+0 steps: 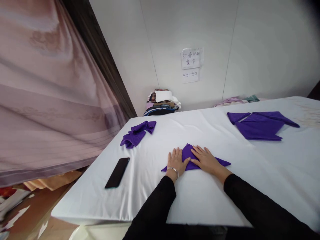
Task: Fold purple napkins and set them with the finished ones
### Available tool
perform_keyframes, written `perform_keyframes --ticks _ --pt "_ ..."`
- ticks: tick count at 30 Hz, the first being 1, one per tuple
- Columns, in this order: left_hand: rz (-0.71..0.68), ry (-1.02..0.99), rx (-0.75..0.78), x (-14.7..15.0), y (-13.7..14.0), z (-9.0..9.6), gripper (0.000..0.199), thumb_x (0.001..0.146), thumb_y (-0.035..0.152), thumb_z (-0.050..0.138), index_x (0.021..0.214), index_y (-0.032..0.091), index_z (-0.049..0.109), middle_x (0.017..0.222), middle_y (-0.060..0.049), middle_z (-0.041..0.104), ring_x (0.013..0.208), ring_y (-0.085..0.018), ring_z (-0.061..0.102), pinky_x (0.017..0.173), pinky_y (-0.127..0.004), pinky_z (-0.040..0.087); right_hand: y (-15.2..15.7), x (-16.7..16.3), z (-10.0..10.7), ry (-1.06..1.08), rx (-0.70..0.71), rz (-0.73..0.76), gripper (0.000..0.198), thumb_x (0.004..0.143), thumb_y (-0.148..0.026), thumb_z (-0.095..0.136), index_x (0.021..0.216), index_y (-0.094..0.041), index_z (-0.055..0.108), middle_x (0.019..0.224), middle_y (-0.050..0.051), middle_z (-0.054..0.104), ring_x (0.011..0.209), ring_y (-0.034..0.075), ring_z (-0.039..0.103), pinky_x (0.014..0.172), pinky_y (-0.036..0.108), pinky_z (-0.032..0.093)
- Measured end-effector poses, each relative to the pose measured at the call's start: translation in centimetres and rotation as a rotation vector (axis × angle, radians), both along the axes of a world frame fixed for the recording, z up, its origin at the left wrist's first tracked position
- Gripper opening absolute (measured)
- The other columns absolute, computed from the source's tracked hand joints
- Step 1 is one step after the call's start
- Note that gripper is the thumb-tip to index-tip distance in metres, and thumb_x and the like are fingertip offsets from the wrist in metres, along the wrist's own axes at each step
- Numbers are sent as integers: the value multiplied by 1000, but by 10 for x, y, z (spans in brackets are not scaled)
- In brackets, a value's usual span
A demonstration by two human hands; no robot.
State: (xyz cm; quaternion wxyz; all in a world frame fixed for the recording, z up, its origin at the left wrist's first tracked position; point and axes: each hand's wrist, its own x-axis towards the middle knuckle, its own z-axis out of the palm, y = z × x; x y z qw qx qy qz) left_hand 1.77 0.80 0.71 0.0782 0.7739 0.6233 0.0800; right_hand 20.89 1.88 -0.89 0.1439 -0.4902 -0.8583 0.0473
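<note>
A purple cloth napkin (188, 154), folded into a triangle with its peak pointing away from me, lies flat on the white-covered table (160, 196). My left hand (177, 161) rests flat on its left part, fingers stretched out, with a bracelet at the wrist. On the right part lies my right hand (205, 160), palm down and fingers spread. The two thumbs nearly meet over the middle. Both hands hide much of the cloth; its left and right tips stick out beside them.
A crumpled purple cloth (138, 133) and a black phone (117, 172) lie to the left. Folded purple cloths (261, 126) are at the right. Behind the table stands a stack of clothes (163, 101) by the wall, under paper signs (191, 63). A pink curtain (55, 86) hangs left.
</note>
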Motion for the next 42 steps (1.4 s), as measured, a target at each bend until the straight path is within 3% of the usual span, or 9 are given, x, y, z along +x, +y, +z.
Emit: perform_keyframes --ticks 14,18,24,27,35,42 --pt "204 128 -44 -60 -2 13 58 88 47 18 137 18 28 148 -5 20 136 -23 12 108 -52 12 -6 8 20 -9 -118 -55 69 85 -64 20 139 -23 28 146 8 24 134 27 15 105 51 9" --pt "257 159 4 -36 -2 20 58 88 47 20 136 15 29 147 -8 22 135 -25 15 107 -54 13 -7 7 23 -8 -131 -55 69 84 -65 21 139 -23 28 146 9 24 134 27 14 105 50 8" --pt "-58 97 62 24 0 21 56 88 47 22 137 20 27 147 -5 21 135 -21 14 109 -49 10 -8 6 25 -12 -97 -61 64 87 -58 24 139 -21 29 146 9 25 133 27 17 105 50 10" --pt "7 6 2 28 6 16 54 89 44 25 135 18 31 145 -7 28 134 -22 19 109 -45 14 -9 7 24 37 -71 -69 59 90 -51 25 139 -20 28 144 9 30 132 25 22 105 48 15" --pt "150 -300 79 13 16 13 47 81 29 48 127 17 42 121 -7 57 116 -18 46 102 -30 30 -8 11 14 266 102 -266 46 90 -35 32 132 -17 40 126 10 53 116 23 46 101 43 27" --pt "235 -324 103 19 27 13 38 79 26 51 116 17 53 104 -7 60 102 -18 52 92 -30 38 -5 13 8 308 106 -180 47 88 -35 37 131 -16 41 122 11 55 110 23 50 97 41 35"
